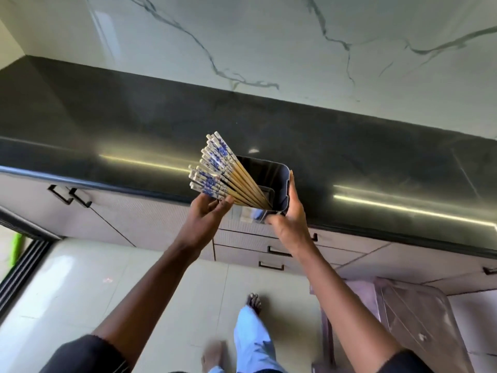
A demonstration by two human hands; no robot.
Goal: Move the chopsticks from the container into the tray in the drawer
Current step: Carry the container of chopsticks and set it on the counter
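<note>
Right hand [287,219] grips the dark container [271,175] by its near wall, thumb over the rim, and holds it tilted toward the person just above the front edge of the black counter [376,162]. Left hand [212,211] lies under the patterned ends of the chopsticks [215,168], its fingers fairly straight and touching them from below, not closed round the bundle. The chopsticks stand in the container as a loose fan: thin tips down in its left corner, blue-and-white heads leaning out over the left rim.

They look light, stiff and smooth, with a glossy finish that would probably slide easily, stick against stick. As a loose fan they are likely to scatter if only a few are pinched. The safer hold seems to be round the whole bundle at the thick decorated part, just below the heads, squeezed into one sheaf before it is drawn out along the tilt. The container appears light too, so the right hand's hold matters as a counter-pull.

Cabinet drawers [274,250] under the counter appear closed; no tray is in view.
</note>
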